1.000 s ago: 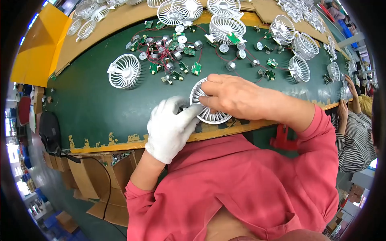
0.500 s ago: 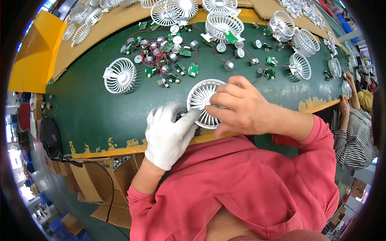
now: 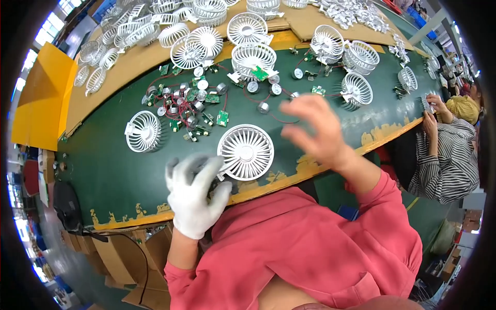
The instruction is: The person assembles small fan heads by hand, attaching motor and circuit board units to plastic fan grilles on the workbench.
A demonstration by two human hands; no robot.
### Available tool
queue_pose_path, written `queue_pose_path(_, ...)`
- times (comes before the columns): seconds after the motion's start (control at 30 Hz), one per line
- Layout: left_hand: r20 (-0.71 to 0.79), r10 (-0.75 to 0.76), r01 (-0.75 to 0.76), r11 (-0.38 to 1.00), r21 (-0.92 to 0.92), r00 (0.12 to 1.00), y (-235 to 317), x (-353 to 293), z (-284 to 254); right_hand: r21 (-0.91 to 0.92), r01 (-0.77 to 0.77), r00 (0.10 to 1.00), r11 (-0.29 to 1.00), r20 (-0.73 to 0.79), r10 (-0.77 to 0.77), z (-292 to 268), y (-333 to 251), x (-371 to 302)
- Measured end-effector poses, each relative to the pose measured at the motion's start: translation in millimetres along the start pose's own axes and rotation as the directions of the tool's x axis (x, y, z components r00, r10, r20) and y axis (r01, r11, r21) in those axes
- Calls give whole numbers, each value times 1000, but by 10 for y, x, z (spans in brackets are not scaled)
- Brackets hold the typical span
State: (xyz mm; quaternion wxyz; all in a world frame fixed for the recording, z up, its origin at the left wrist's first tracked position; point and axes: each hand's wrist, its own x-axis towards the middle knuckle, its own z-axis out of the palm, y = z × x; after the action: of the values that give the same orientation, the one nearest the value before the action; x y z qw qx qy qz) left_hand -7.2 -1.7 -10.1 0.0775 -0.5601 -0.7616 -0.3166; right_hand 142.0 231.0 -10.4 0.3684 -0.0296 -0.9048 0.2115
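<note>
A round white fan grille with radial ribs lies on the green tabletop in front of me. My left hand, in a white glove, is at the grille's lower left edge. Its fingers are curved and apart near the small tab there; whether they touch it I cannot tell. My right hand, bare and slightly blurred, hovers right of the grille with thumb and fingers spread and nothing between them. Beyond the grille, a tangle of small motors with red wires and green circuit boards lies on the table.
Another grille stands at the left, and several more sit right and far. Cardboard along the back carries piled grilles. A yellow panel rises at the left. At far right a person in a striped top handles a part.
My right hand has come off the grille and moved away, fingers now spread. My left hand has loosened beside the grille, which now lies flat. The whole view has shifted.
</note>
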Motion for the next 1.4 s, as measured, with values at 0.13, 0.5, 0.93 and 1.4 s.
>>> queue_pose_path(0.13,-209,52,-65,996,-54,976,63,-7,-81,-47,-271,961,961,-63,268,-74,372,195)
queue_pose_path(0.5,148,-63,143,762,-632,987,344,-10,-19,575,-388,913,720,131,387,-239,259,837)
queue_pose_path(0.93,512,-409,437,-267,-859,755,288,92,30,392,614,673,685,194,-714,236,-756,244)
queue_pose_path(1.4,439,-484,302,-337,-892,757,134,-154,-273,-531,119,980,839,198,-13,82,1230,665)
